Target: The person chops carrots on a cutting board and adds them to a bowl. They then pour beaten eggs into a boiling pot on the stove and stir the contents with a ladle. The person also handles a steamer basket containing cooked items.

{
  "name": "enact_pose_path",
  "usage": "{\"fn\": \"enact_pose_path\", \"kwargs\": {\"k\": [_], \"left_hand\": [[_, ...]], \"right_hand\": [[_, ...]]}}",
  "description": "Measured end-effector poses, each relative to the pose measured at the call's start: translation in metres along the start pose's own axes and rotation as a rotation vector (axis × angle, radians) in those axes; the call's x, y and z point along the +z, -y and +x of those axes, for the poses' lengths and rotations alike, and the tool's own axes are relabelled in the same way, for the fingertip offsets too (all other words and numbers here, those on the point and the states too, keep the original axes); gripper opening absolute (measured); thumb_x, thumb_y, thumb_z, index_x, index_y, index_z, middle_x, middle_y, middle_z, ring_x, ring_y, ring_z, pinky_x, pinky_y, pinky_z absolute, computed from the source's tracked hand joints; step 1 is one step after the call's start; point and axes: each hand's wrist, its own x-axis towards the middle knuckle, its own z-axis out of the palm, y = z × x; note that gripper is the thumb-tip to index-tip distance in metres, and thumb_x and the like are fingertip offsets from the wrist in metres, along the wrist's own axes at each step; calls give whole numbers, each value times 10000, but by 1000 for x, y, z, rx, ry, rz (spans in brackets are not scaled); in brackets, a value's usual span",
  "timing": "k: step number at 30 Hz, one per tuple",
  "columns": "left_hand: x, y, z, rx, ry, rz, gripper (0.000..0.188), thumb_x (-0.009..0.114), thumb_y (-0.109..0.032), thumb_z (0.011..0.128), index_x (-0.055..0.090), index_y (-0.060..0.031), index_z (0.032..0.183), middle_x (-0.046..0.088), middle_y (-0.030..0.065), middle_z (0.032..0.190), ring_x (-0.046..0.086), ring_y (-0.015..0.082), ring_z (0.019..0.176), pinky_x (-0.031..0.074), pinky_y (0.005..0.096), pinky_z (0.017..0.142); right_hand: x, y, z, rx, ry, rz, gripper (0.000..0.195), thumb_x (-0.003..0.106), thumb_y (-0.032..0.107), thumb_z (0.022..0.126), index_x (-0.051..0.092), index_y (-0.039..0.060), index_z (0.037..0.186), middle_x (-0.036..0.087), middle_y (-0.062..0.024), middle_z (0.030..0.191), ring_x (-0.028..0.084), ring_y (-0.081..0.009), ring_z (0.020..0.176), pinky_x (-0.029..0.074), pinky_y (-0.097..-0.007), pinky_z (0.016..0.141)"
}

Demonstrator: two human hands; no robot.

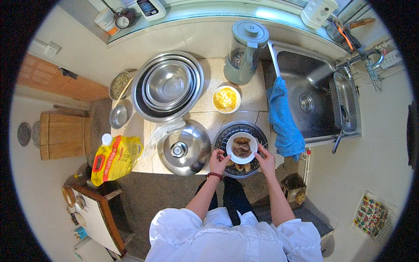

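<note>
A white bowl [242, 159] with brown pieces of food [242, 149] is held from both sides, my left hand [218, 161] at its left rim and my right hand [266, 160] at its right. Under the bowl lies a dark round perforated tray [218, 135] with a metal rim, and light-brown food pieces [243, 167] show on it near the front. Thin sticks, perhaps chopsticks, show by my right fingers. Whether the bowl touches the tray I cannot tell. Farther back on the counter stands a white bowl of yellow food [226, 99].
Left of the tray sits a domed steel lid [196, 147]; behind it are nested steel basins [200, 77]. A yellow pouch [114, 160] stands at the counter's left edge. At the back is a lidded blender jug [241, 62]. A blue cloth [283, 121] hangs beside the sink [314, 121].
</note>
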Motion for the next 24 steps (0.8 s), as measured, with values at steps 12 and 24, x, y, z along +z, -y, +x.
{"fn": "enact_pose_path", "kwargs": {"k": [12,24], "left_hand": [[-7,-22,-10,25,31,5,292,719,-69,703,512,-61,909,443,-30,734,429,55,635,396,186,591],[-18,-64,-48,71,374,100,309,673,-43,748,516,-48,1015,440,-40,716,437,40,634,384,171,579]], "right_hand": [[1,13,-22,-65,-48,-32,490,698,130,696,571,133,1169,607,-122,1095,581,-192,1010,446,-302,844],[-29,55,-128,-97,-173,-214,708,756,129,615,468,142,1262,579,-126,1109,578,-262,980,461,-325,823]]}}
